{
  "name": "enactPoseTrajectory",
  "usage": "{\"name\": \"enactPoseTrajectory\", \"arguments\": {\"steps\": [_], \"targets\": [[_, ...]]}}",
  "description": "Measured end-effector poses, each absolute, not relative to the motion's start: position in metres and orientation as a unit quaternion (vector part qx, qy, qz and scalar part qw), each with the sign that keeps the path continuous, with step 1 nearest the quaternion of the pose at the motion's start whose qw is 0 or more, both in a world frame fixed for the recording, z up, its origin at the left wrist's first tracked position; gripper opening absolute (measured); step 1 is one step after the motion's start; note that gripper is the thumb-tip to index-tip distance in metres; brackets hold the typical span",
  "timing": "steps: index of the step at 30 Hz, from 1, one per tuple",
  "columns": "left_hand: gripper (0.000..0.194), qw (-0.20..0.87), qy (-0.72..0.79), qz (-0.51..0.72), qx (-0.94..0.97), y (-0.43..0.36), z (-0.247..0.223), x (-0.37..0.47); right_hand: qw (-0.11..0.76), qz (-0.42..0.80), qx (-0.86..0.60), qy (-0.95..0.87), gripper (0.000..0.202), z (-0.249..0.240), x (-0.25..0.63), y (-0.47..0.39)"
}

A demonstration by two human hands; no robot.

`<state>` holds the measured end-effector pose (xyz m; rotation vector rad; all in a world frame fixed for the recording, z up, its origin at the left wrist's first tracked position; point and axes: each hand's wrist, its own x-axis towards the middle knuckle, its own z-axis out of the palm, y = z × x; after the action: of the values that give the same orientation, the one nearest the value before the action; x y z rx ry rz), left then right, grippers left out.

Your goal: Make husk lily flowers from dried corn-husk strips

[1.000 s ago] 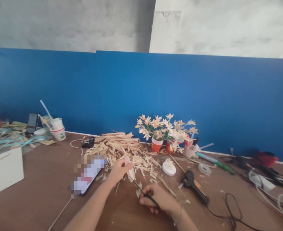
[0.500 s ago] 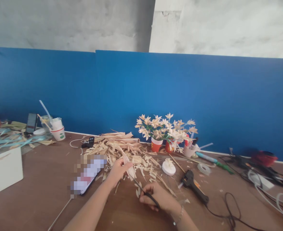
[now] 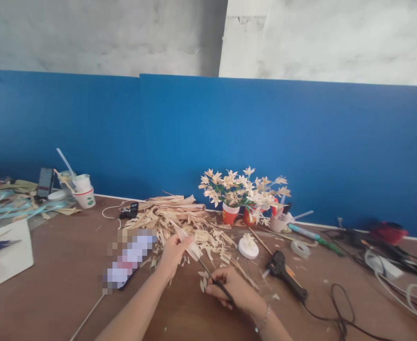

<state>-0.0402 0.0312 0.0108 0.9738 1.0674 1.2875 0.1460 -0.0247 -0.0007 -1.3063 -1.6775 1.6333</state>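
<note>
My left hand is closed, pinching a pale strip of dried husk between thumb and fingers. My right hand is wrapped round the black handles of a pair of scissors. The scissor blades point up and left, with their tip close to the strip's lower end; whether they touch cannot be made out. Several small cut petal-shaped pieces lie on the table just left of the right hand. Behind my left hand spreads a heap of dried husk strips.
A phone lies left of my hands. Husk flowers stand in cups at the back. A white round lid and black glue gun are at right, with cables beyond. A dark pointed tool is over a white board.
The husk strip in my left hand has tilted, its lower end swinging slightly right and up. My right hand stays nearly in place. A dark pointed tool has come in over the white board at far left.
</note>
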Motion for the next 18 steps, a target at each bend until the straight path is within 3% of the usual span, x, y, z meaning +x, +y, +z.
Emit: {"name": "enactPoseTrajectory", "arguments": {"steps": [18], "targets": [[0.035, 0.562, 0.443, 0.612, 0.336, 0.025, 0.008, -0.028, 0.265, 0.606, -0.473, -0.582, 0.034, -0.002, 0.141, -0.025]]}}
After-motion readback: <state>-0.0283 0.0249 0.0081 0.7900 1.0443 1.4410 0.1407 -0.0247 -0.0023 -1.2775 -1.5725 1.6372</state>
